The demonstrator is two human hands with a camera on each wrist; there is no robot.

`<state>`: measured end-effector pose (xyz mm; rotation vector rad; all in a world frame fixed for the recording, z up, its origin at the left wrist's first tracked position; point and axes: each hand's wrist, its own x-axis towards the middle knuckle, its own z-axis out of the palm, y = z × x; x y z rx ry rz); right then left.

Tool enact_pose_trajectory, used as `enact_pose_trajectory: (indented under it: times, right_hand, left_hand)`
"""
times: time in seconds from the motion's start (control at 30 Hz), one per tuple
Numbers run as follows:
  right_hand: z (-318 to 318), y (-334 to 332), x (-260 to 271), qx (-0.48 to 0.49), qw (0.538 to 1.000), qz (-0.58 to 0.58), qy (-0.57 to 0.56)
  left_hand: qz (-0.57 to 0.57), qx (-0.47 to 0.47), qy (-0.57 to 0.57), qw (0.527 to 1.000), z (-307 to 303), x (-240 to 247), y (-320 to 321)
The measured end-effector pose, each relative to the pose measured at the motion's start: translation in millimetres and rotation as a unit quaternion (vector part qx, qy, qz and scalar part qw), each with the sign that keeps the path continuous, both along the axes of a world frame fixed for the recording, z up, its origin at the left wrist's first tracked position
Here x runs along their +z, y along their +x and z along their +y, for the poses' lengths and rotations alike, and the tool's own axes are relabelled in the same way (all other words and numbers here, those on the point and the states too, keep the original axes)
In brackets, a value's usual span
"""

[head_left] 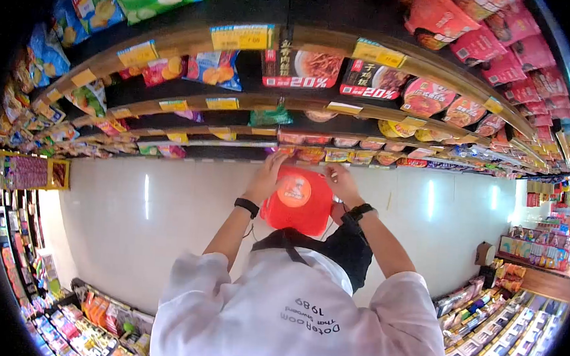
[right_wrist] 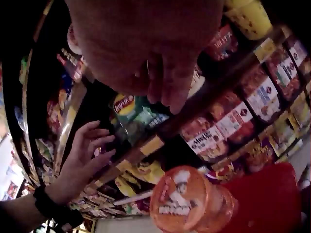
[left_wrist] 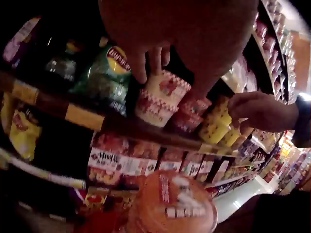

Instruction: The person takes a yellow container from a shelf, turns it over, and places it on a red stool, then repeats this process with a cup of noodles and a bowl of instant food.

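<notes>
In the left-wrist view, a green Lay's chip bag [left_wrist: 104,80] stands leftmost of the things near your hands, on the shelf [left_wrist: 141,132]. Beside it, your left hand [head_left: 268,179] reaches over stacked white-and-red food cups [left_wrist: 158,101]; its fingers look loose and grip nothing visible, though you cannot tell whether they touch the cups. Below, between your hands, sits an orange-lidded tub [head_left: 295,190], next to a red item [right_wrist: 272,199] of unclear kind. Right of the white-and-red stack come red cups [left_wrist: 189,115], then yellow cups [left_wrist: 214,122]. Your right hand [head_left: 343,185] is in front of those yellow ones, fingers loosely bent, holding nothing visible.
</notes>
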<state>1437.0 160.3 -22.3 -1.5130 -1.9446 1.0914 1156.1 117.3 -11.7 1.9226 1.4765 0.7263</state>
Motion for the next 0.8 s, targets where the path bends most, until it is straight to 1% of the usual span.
enact_pose_trajectory:
  times: [0.1,0.13,0.17,0.2,0.23,0.3,0.43,0.5,0.53,0.57,0.6,0.63,0.7,0.73,0.77,0.8]
  right_hand:
    - [-21,-4,-37,0.083,0.99,-0.091,0.07]
    - [-22,-4,-50,0.095,0.988,-0.105,0.057]
    - [-26,-4,-63,0.106,0.986,-0.12,0.041]
    - [-33,-5,-65,0.117,0.984,-0.134,0.022]
    - [-36,-4,-66,0.127,0.983,-0.132,-0.019]
    - [-38,-4,-67,0.143,0.977,-0.125,-0.096]
    - [-44,-11,-73,0.191,0.97,-0.102,-0.111]
    - [-45,-17,-77,0.206,0.966,-0.102,-0.12]
    - [-45,-22,-80,0.204,0.961,-0.139,-0.123]
    - [-47,-27,-83,0.203,0.955,-0.176,-0.129]
    - [-53,-28,-88,0.201,0.947,-0.213,-0.135]
    - [-60,-27,-94,0.182,0.959,-0.168,-0.134]
    - [-62,-29,-97,0.143,0.979,-0.079,-0.124]
    - [-62,-31,-94,0.13,0.977,-0.07,-0.154]
    - [-60,-32,-90,0.117,0.974,-0.061,-0.183]
    - [-58,-33,-86,0.105,0.97,-0.054,-0.212]
  left_hand:
    - [0.009,-0.018,-0.054,0.998,-18,-45,-1]
    - [0.045,-0.026,-0.055,0.997,-20,-56,-2]
    - [0.032,-0.026,-0.083,0.996,-23,-67,-4]
    - [0.019,-0.029,-0.114,0.993,-30,-76,-5]
    - [0.005,-0.031,-0.142,0.989,-34,-84,-6]
    - [-0.001,-0.043,-0.162,0.986,-38,-96,-8]
    - [-0.026,-0.063,-0.195,0.978,-42,-118,-9]
    - [-0.038,-0.053,-0.171,0.983,-40,-130,-4]
    - [-0.044,-0.051,-0.16,0.985,-40,-136,-2]
    - [-0.05,-0.04,-0.198,0.978,-42,-141,1]
    - [-0.057,-0.029,-0.236,0.97,-39,-128,6]
    - [-0.062,-0.017,-0.271,0.96,-39,-127,7]
    - [-0.093,-0.043,-0.224,0.969,-37,-126,7]
    - [-0.109,-0.055,-0.199,0.972,-37,-128,7]
    - [-0.115,-0.059,-0.205,0.97,-37,-129,6]
    - [-0.122,-0.062,-0.211,0.968,-35,-115,7]
